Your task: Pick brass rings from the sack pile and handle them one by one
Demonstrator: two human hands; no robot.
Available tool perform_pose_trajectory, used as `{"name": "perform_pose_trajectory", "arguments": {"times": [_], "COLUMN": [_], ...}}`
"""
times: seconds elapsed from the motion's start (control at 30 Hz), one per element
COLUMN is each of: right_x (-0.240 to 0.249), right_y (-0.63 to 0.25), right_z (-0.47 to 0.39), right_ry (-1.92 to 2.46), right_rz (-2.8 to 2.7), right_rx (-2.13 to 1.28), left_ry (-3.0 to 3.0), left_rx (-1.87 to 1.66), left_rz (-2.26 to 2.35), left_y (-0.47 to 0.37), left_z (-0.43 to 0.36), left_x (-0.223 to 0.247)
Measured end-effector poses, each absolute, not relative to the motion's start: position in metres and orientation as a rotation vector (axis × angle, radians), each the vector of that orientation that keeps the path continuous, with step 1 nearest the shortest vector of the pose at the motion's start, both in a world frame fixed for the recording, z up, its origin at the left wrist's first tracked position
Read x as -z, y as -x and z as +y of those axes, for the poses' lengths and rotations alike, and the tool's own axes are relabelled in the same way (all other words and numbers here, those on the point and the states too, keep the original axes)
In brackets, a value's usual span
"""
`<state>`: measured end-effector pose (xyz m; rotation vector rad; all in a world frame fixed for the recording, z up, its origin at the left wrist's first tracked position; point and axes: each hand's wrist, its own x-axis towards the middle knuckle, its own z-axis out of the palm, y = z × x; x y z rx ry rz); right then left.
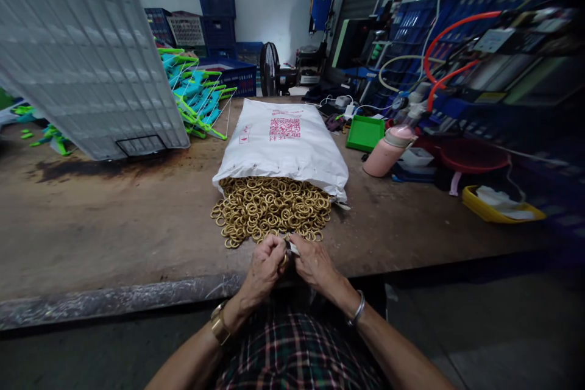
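Left hand [265, 268] and right hand [315, 265] pinch small white piece [293, 248] at table edge [137, 298], beside brass rings [269, 210]

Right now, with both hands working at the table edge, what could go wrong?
The brass rings spill loose from the open white sack toward the workbench edge; a nudge could send some off. The small piece pinched between left hand and right hand sits over that edge and might drop into the lap.
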<state>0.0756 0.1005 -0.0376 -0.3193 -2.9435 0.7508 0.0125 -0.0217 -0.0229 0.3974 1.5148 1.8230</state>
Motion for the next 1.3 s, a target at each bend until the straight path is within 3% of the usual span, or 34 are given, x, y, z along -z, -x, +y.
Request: {"name": "perform_pose_trajectory", "arguments": {"times": [0.27,0.5,0.9,1.0,1.3], "right_x": [0.041,0.042,0.049,0.046,0.043], "right_y": [-0.074,-0.050,-0.045,-0.046,-0.048], "right_z": [0.123,0.145,0.155,0.157,0.140], "right_ry": [0.713,0.675,0.679,0.643,0.661], "right_rz": [-2.897,-2.600,-2.750,-2.698,-2.211], "right_rx": [-0.534,-0.561,-0.442,-0.618,-1.606], "left_ry": [-0.352,0.071,0.232,0.226,-0.070], "left_rx": [-1.804,-1.841,-1.845,-1.859,-1.938], "left_rz": [1.090,0.816,0.670,0.730,1.195], "left_y": [-0.023,-0.008,0.002,0.003,0.007], "left_z": [-0.033,-0.033,-0.037,-0.034,-0.021], "left_x": [0.005,0.017,0.037,0.039,0.032]}}
